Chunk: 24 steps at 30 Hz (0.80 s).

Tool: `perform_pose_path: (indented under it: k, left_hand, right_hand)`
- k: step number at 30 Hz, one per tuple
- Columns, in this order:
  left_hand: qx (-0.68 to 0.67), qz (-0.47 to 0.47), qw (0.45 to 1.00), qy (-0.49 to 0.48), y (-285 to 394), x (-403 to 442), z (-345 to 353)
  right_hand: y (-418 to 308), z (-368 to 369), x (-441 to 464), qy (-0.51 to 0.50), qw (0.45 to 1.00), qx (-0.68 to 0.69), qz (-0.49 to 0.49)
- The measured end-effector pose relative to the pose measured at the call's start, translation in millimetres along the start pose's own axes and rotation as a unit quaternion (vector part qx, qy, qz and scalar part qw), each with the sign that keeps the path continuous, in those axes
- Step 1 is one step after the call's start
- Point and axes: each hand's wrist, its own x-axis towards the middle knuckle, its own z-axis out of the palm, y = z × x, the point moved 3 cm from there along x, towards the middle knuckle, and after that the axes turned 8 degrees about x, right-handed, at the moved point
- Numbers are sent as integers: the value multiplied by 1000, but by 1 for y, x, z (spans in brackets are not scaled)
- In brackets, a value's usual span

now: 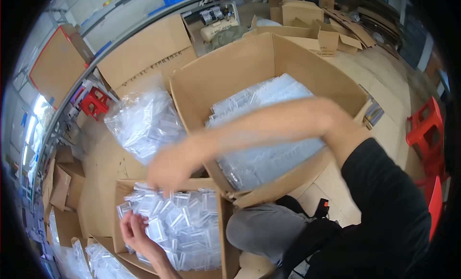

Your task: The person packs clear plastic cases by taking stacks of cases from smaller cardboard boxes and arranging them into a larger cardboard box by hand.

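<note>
My right arm reaches across the large cardboard box [230, 60], which holds rows of clear plastic pieces [273, 161]. Blurred by motion, my right hand [168, 169] is over the back edge of a smaller box [223, 231]; its fingers and anything in them cannot be made out. Lower left, my left hand [134, 228] is over the loose clear plastic pieces [192, 221] in that smaller box, its fingers curled together. Whether a piece is between them is too small to tell.
A clear bag [144, 118] of plastic pieces lies left of the large box. Red stools [94, 104] stand at the left and right. More boxes with clear pieces [105, 262] are at the lower left, and an air compressor [218, 29] is at the back.
</note>
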Motion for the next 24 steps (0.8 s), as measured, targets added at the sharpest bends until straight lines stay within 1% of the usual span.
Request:
perform_pose_path:
  k: [1,2,3,5,6,7,9,10,11,12,13,14,15,17,18,19,20,21,22,23,24]
  left_hand:
    - [-2,-15,1000,27,-21,-5,-23]
    - [-16,-27,997,65,-44,-9,-45]
    - [-31,-43,993,104,-66,-14,-64]
    - [-52,-89,980,168,-100,-32,-94]
    - [-16,-117,977,179,-118,-39,-103]
    - [-6,-119,983,137,-130,-42,-109]
    - [-20,-130,984,117,-114,-48,-107]
    - [-78,-142,983,91,-122,-46,-109]
    - [-88,-147,982,86,-124,-48,-109]
    - [-101,-167,979,61,-122,-49,-103]
    - [-112,-184,976,37,-119,-48,-98]
    - [-138,-197,970,30,-123,-49,-93]
    - [-140,-198,970,28,-124,-48,-91]
    - [-148,-208,967,-16,-127,-49,-86]
    - [-144,-209,967,-32,-130,-48,-86]
    - [-150,-213,965,-36,-126,-47,-85]
    - [-149,-226,962,-26,-123,-49,-87]
    - [-151,-221,963,-29,-134,-49,-90]
    - [-145,-224,963,-33,-135,-45,-93]
    - [-158,-215,964,-19,-125,-43,-97]
    - [-166,-200,966,2,-126,-38,-102]
  right_hand:
    - [-20,44,36,-22,997,-60,-34]
    - [-40,84,62,-80,993,-71,41]
    - [-39,138,91,-123,986,-71,82]
    - [16,283,153,-304,939,-122,103]
    - [8,302,144,-293,933,-164,128]
    - [0,321,136,-284,924,-205,155]
    - [-30,314,104,-245,911,-272,189]
    - [-23,325,105,-192,946,-218,144]
    - [-19,334,101,-133,973,-161,102]
    - [-23,335,93,-135,971,-165,111]
    - [-28,336,84,-160,973,-117,116]
    - [-33,337,78,-183,974,-66,118]
    - [-33,337,74,-184,973,-67,121]
    - [-34,336,70,-99,988,-6,122]
    - [-31,337,73,-118,983,-8,138]
    - [-28,337,77,-146,979,-7,142]
    - [-34,327,73,-99,983,44,150]
    - [-23,333,76,-96,983,50,150]
    - [-27,315,78,-121,977,72,162]
    - [-24,301,76,-11,985,92,145]
    - [-28,272,81,-61,967,125,212]
